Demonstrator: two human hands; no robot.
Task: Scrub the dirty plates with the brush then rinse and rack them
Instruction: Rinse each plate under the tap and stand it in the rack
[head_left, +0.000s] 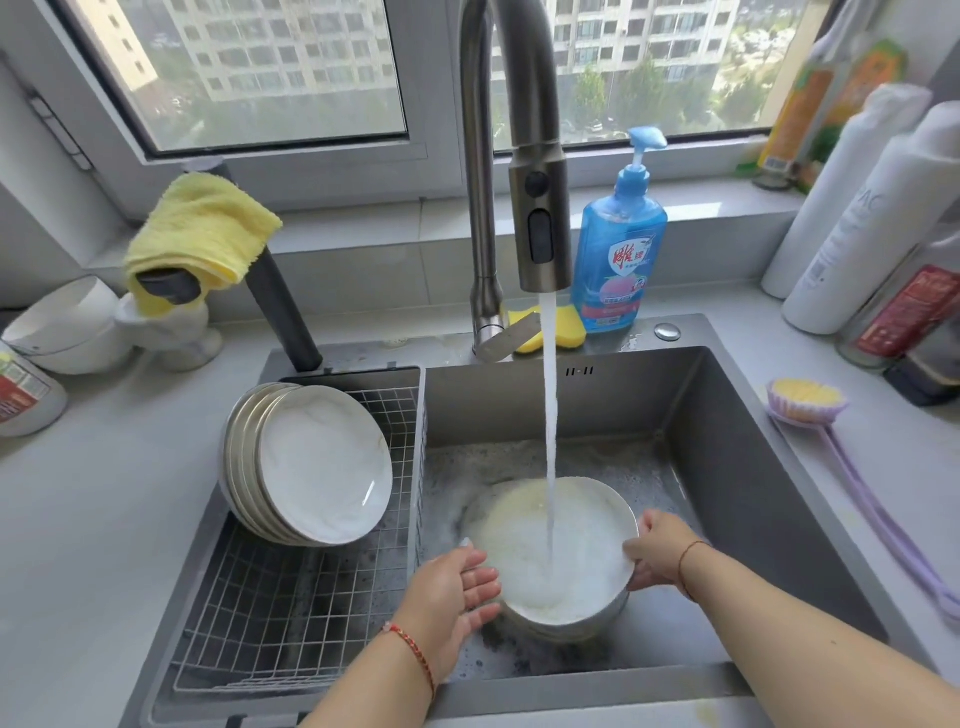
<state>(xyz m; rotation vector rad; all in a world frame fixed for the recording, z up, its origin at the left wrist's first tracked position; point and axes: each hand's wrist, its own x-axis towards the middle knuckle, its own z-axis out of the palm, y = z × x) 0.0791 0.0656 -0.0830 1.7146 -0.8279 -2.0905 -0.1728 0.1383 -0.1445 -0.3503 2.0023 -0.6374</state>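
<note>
plates (311, 462) in rack (291, 613), left of sink (727, 467)

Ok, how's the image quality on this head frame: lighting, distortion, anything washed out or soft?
Head view: even daylight from the window, shadows faint. Wide-angle bending curves the faucet and the counter edges. Under the water stream the plate is near blown-out white, its surface detail lost. The white bottles at the right edge look soft and stretched. Both hands, left and right, are reasonably sharp.
</note>
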